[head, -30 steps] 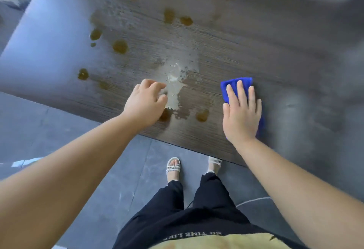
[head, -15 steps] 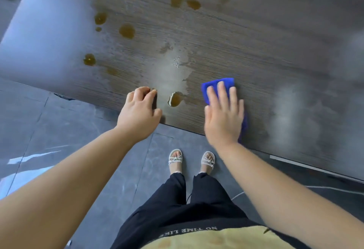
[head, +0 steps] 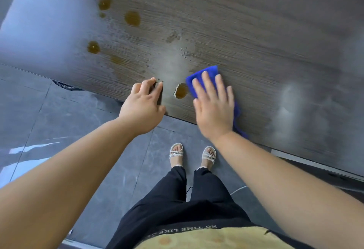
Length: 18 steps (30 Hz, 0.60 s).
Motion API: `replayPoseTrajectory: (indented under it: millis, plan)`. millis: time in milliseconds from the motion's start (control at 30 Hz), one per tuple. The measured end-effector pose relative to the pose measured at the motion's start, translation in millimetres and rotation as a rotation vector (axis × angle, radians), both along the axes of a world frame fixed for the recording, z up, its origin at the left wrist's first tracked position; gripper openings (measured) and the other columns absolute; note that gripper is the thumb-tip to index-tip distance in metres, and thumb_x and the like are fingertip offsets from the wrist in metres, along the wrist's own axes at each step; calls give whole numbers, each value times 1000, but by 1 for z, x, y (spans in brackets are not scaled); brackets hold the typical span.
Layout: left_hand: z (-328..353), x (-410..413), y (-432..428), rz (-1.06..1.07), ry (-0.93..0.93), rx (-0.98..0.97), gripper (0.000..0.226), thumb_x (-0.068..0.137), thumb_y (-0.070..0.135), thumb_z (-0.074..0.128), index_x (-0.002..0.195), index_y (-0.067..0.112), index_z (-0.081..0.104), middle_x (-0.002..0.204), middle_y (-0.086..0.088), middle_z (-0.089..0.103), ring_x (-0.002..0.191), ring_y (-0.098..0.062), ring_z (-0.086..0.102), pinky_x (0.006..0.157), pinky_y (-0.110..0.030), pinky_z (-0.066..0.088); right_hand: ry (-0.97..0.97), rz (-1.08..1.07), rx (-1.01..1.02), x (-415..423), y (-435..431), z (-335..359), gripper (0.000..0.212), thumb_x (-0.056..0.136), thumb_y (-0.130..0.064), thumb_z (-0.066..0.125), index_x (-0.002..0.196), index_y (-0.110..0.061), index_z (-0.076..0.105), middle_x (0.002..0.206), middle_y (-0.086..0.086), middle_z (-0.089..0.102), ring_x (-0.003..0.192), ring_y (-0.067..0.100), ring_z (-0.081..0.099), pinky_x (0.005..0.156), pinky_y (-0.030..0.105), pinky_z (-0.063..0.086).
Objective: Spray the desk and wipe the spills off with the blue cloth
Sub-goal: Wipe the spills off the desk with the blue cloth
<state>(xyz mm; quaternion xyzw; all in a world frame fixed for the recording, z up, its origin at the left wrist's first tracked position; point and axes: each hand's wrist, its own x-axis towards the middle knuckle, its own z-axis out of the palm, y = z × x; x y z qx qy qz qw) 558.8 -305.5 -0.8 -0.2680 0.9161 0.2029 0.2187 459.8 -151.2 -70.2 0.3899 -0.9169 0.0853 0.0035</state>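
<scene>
The folded blue microfibre cloth (head: pixel 204 73) is pressed flat on the dark wood-grain desk (head: pixel 256 32) near its front edge under the right hand (head: pixel 213 107), whose fingers are spread. The desk is already wetted and part-wiped, though the small brown puddle (head: pixel 181 91) at the cloth's left edge and the scattered brown drops (head: pixel 132 18) farther back are left. Since a second ago the cloth has been slid leftward up to that puddle, while the left hand (head: pixel 141 107), loosely curled and seemingly holding nothing, has been kept on the desk edge.

The surface (head: pixel 256 32) shows a grey-brown, fine-lined wood grain dotted with amber-brown spills (head: pixel 132 18), the cloth (head: pixel 204 72) is bright blue, the floor (head: pixel 59 115) is dark grey marbled tile, and the person wears black trousers (head: pixel 177 199) with white lettering, white sandals (head: pixel 176 151) and a yellow top (head: pixel 206 239).
</scene>
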Motion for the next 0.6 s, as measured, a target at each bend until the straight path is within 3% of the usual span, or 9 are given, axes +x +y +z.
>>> replayPoseTrajectory:
  millis: [100, 167, 300, 367, 467, 600]
  plan:
    - [1, 1, -4, -4, 21, 18, 59, 94, 25, 39, 149, 17, 19, 156, -2, 12, 139, -27, 14, 113, -31, 15, -9, 430, 61, -26, 24, 3, 45, 92, -33, 37, 136, -27, 46, 146, 0, 42, 134, 30, 38, 105, 51, 30]
    - [1, 2, -6, -12, 19, 28, 58, 95, 25, 38, 149, 17, 19, 156, -1, 12, 139, -25, 13, 113, -30, 15, 22, 519, 102, -65, 37, 4, 46, 93, -34, 35, 137, -29, 43, 148, -1, 40, 135, 28, 35, 106, 52, 27]
    - [-1, 4, -8, 3, 45, 26, 58, 95, 24, 38, 149, 16, 19, 156, 0, 12, 138, -25, 14, 114, -29, 14, -64, -47, 40, -82, -4, 6, 49, 95, -36, 32, 143, -28, 37, 154, -3, 27, 142, 29, 21, 112, 54, 17]
    - [-3, 5, -6, 5, 50, 18, 59, 94, 24, 38, 149, 14, 18, 156, -2, 12, 138, -26, 14, 114, -29, 13, -54, -140, 24, -49, -36, 4, 49, 95, -35, 36, 143, -27, 38, 154, -2, 27, 142, 30, 23, 111, 52, 16]
    - [-5, 7, -4, 21, 77, 19, 61, 92, 23, 38, 148, 8, 17, 155, -6, 17, 137, -28, 18, 112, -28, 12, 5, 226, -7, 1, -39, 1, 47, 90, -34, 37, 134, -27, 51, 145, 0, 44, 132, 33, 41, 103, 55, 31]
    - [-5, 9, -4, 25, 109, 32, 62, 90, 25, 34, 148, 9, 17, 154, -6, 19, 137, -28, 19, 111, -28, 13, -4, 615, 47, -24, 10, 2, 44, 91, -33, 40, 135, -33, 45, 145, -3, 43, 132, 29, 41, 105, 50, 26]
